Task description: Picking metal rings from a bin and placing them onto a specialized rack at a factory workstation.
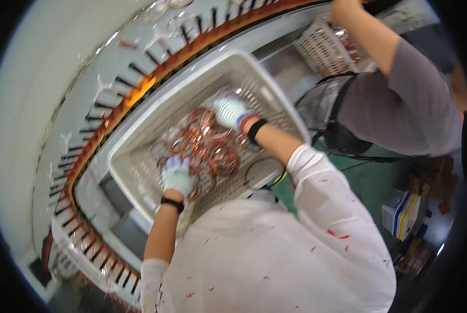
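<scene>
In front of me a large light-grey perforated plastic basket (131, 156) holds a heap of shiny, copper-tinted, see-through curved pieces (207, 138); their exact kind is too blurred to tell. My left hand (177, 176), in a pale glove with lilac fingertips, rests at the near left side of the heap with its fingers stretched out over the pieces. My right hand (230, 110), in a pale striped glove, reaches into the far right part of the basket. Clear, glossy pieces lie against its fingers, which are blurred and partly hidden, so a grip cannot be made out.
A curved conveyor track (134, 99) with upright dark pegs runs round the basket's far and left sides. On the right a person in a grey shirt (416, 99) stands by a smaller beige basket (324, 49). A stack of booklets (400, 211) lies beyond the green floor (358, 180).
</scene>
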`<act>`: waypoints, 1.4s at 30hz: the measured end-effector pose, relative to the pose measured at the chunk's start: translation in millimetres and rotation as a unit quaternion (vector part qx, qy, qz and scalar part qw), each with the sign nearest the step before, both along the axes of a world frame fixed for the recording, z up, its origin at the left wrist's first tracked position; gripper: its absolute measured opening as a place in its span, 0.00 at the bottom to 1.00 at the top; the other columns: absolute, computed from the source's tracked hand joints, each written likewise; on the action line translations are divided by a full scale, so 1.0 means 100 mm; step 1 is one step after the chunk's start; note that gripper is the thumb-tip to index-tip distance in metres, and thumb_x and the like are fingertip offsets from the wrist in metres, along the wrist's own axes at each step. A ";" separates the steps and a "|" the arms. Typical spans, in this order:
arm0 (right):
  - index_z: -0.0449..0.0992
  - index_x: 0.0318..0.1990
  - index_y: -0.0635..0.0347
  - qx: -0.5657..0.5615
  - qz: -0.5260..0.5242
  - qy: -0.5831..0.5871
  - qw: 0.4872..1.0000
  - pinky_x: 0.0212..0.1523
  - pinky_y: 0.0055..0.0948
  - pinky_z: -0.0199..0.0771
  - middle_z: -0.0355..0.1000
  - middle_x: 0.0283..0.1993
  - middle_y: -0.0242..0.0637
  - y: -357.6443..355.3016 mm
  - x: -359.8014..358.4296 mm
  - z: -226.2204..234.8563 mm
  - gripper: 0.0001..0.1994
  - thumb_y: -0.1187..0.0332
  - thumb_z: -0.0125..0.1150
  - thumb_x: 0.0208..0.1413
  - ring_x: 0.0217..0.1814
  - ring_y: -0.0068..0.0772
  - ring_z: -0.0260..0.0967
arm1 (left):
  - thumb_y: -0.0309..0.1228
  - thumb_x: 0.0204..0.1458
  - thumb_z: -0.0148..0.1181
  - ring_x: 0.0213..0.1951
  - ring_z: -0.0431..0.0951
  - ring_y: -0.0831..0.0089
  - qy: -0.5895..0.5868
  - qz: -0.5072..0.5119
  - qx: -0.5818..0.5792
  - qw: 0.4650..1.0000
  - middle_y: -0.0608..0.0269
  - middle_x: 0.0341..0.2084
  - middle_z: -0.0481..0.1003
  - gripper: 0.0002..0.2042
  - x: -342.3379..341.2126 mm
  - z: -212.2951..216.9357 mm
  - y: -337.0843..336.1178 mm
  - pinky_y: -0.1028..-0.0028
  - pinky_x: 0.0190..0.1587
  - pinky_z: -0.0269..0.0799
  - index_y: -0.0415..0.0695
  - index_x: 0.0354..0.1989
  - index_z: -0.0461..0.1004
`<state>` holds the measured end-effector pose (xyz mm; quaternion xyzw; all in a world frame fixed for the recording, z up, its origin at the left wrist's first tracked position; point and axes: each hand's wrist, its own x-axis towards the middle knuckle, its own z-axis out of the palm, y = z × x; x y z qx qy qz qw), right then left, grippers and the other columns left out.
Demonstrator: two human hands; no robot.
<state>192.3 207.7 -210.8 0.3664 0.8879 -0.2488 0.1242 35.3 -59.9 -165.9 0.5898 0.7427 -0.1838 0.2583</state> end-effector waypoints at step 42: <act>0.80 0.51 0.63 -0.079 0.084 0.049 0.992 0.53 0.49 0.78 0.80 0.44 0.58 0.11 -0.05 1.25 0.18 0.62 0.58 0.57 0.49 0.57 0.79 | 0.35 0.51 0.63 0.59 0.73 0.52 -0.140 -0.238 0.219 0.936 0.49 0.53 0.75 0.22 0.88 -0.26 0.93 0.54 0.62 0.66 0.45 0.56 0.76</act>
